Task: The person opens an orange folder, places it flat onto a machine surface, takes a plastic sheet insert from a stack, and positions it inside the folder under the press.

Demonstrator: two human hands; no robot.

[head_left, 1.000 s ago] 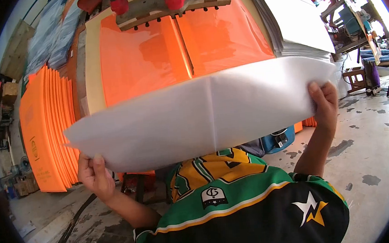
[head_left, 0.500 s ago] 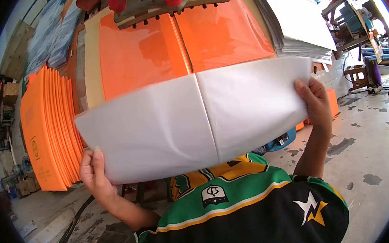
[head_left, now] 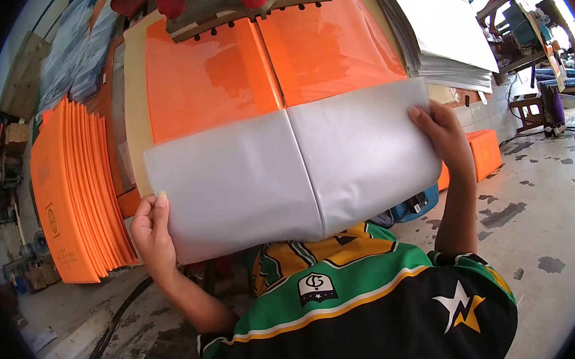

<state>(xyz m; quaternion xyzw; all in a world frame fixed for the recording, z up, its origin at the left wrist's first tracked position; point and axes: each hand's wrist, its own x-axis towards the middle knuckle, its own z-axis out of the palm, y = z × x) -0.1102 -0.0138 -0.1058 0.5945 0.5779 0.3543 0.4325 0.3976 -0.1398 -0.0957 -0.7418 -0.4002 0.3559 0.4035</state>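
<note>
A silvery-white plastic sheet (head_left: 234, 184) with a raised crease down its middle stretches between my two hands. My left hand (head_left: 155, 234) pinches its left edge, thumb on top. On the right edge, my right hand (head_left: 447, 136) grips the sheet with its thumb over the face and the other fingers hidden behind. The sheet's far edge meets glossy orange plastic covers (head_left: 208, 78), which lie on a tan board (head_left: 136, 97). Its near edge hangs close to my shirt.
Above the covers is a dark metal press bar (head_left: 254, 8) with red fittings. Orange folders (head_left: 69, 196) stand upright at left. White sheets (head_left: 437, 19) are stacked at right. An orange box (head_left: 483, 154) sits on the floor beyond my right arm.
Both hands have moved inward, the left to the right and the right to the left. The sheet has a less stretched shape and lies flatter against the orange covers' near edge.
</note>
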